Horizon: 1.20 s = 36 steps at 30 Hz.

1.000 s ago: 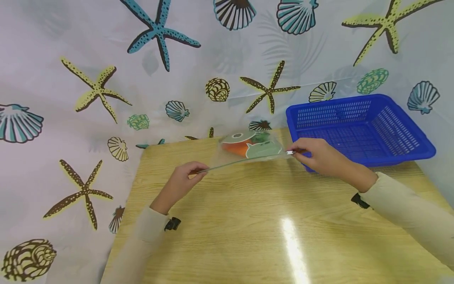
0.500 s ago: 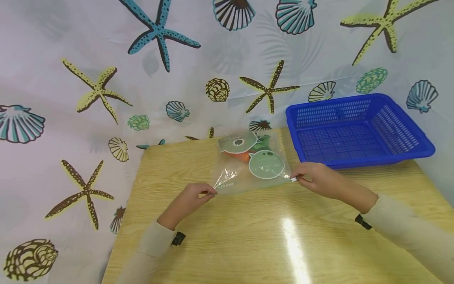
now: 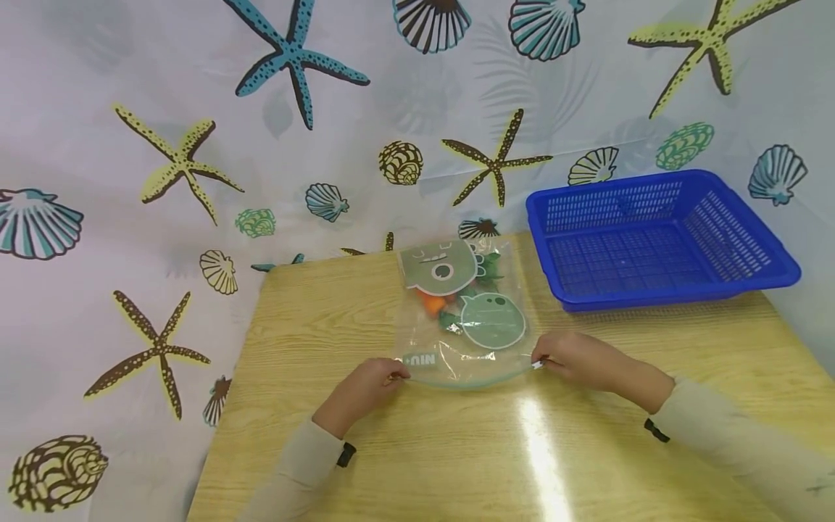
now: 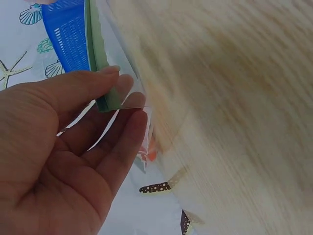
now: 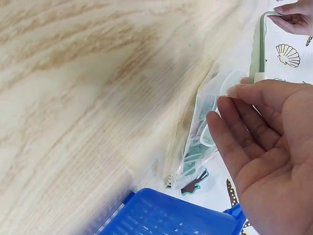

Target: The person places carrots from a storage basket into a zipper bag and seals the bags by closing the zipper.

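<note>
A clear zip bag (image 3: 492,322) with green cartoon animal prints lies flat on the wooden table (image 3: 313,304), its green zip edge (image 4: 98,44) toward me. Orange and leafy green items (image 3: 432,303) show inside, partly covered by the prints. My left hand (image 3: 360,397) pinches the left end of the zip edge between thumb and fingers. At the opposite corner, my right hand (image 3: 580,360) pinches the bag beside the white zip slider (image 5: 259,77). Between the two hands the edge sags in a shallow curve.
Behind and to the right stands a blue plastic basket (image 3: 652,299) with slotted walls and nothing visible inside. A white cloth (image 3: 352,109) printed with starfish and shells hangs along the back and left of the table. Light glares off the tabletop in front.
Both hands have come down and toward me, still pinching the bag's corners. The bag, earlier seen nearly edge-on with its rim raised, now lies spread out with its prints facing up.
</note>
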Each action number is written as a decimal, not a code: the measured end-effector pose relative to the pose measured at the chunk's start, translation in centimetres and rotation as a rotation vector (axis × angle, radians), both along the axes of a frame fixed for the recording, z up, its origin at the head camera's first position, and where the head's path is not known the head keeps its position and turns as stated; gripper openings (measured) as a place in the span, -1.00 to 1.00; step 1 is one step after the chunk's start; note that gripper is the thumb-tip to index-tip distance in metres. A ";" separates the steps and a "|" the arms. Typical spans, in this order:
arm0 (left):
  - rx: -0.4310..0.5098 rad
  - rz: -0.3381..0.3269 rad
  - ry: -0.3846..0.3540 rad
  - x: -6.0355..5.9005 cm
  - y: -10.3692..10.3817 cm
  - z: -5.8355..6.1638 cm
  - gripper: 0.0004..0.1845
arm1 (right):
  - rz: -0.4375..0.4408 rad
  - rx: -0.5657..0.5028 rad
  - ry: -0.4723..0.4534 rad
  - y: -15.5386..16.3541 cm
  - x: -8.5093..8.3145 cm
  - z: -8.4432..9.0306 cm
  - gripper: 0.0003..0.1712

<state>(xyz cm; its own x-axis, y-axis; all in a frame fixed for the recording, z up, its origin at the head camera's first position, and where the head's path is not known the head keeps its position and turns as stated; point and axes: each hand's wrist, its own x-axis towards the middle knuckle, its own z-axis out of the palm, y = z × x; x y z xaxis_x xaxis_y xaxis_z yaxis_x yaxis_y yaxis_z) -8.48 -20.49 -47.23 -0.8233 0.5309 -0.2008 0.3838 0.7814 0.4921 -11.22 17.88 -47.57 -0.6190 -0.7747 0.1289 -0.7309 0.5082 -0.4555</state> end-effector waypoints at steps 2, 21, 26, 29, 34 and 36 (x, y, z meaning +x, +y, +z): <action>-0.014 -0.009 0.011 0.0 0.1 -0.4 -0.85 | 0.003 0.011 -0.009 -0.1 0.1 -0.2 -0.82; 0.006 -0.123 0.198 -1.1 1.9 -1.7 -0.69 | -0.029 0.054 0.094 -1.3 1.1 -0.9 -0.80; 0.035 -0.056 0.254 -2.2 3.2 -2.1 -0.48 | -0.074 -0.001 0.163 -2.8 0.2 -1.1 -0.58; 0.016 -0.020 0.209 -2.5 3.7 -2.6 -0.41 | -0.071 -0.014 0.161 -3.4 0.1 -1.6 -0.49; -0.016 -0.008 0.155 -2.5 3.9 -3.4 -0.40 | -0.076 0.030 0.125 -3.6 0.5 -2.6 -0.47; -0.015 -0.009 0.165 -2.4 3.9 -3.7 -0.39 | -0.092 0.046 0.115 -3.5 0.7 -2.8 -0.49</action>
<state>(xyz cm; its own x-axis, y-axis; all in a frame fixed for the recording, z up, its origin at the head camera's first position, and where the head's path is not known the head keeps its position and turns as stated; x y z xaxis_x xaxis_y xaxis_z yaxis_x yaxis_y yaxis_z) -10.91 -16.59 -50.89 -0.8408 0.5366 -0.0709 0.4658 0.7840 0.4104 -10.56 14.40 -50.41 -0.6706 -0.7224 0.1686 -0.7264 0.5935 -0.3464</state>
